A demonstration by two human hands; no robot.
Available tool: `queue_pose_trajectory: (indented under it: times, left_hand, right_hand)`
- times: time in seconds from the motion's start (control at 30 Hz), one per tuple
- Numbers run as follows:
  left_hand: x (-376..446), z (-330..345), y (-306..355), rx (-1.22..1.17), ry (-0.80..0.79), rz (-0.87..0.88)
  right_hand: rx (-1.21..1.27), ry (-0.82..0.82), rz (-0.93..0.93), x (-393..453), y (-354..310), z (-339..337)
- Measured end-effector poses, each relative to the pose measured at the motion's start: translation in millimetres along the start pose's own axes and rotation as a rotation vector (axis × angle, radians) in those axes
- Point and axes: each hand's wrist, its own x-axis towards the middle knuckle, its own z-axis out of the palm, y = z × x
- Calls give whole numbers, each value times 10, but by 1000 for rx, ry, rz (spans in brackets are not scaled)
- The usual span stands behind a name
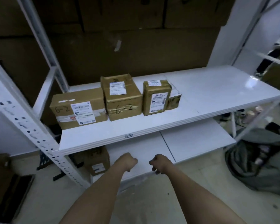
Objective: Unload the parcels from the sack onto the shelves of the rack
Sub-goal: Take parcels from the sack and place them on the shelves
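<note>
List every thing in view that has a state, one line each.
left hand: fingers curled, holding nothing
right hand: fingers curled, holding nothing
sack: on the floor, mouth open
four parcels: upright in a row on the upper shelf, taped shut
lower parcel: on the bottom shelf, sealed

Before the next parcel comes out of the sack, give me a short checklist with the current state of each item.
1. Left hand free: ok, fingers curled, holding nothing.
2. Right hand free: ok, fingers curled, holding nothing.
3. Sack within view and open: ok, on the floor to the right of the rack, mouth gaping.
4. Parcels left in the sack: cannot tell, the contents are dark and blurred.
5. Room on the upper shelf: ok, bare surface right of the four parcels.
6. Room on the lower shelf: ok, one box at its left end.
</note>
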Motion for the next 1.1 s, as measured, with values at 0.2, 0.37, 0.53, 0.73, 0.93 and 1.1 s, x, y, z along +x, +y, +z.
queue_pose_trajectory:
  times: [0.2, 0.37, 0.53, 0.73, 0.93, 1.1]
  left_hand:
    - [109, 725, 1170, 113, -1, 69]
    - [210, 1534, 2269, 128, -47, 114]
    - [288, 2207, 3267, 151, -108, 169]
    - [531, 2740, 4199, 232, -145, 216]
    - [957, 3170, 4995, 283, -197, 231]
    - [1450, 3518, 5826, 317, -249, 258]
  right_hand:
    - [44, 101, 40, 0, 976, -947]
    - [50, 176, 93, 45, 1982, -1906]
    - [97, 231, 174, 63, 2860, -2707]
    - [183, 255, 203, 177, 3570, -3403]
    - [239, 262, 236, 435, 4083, -4019]
    - [155, 291, 263, 765, 4516, -4786]
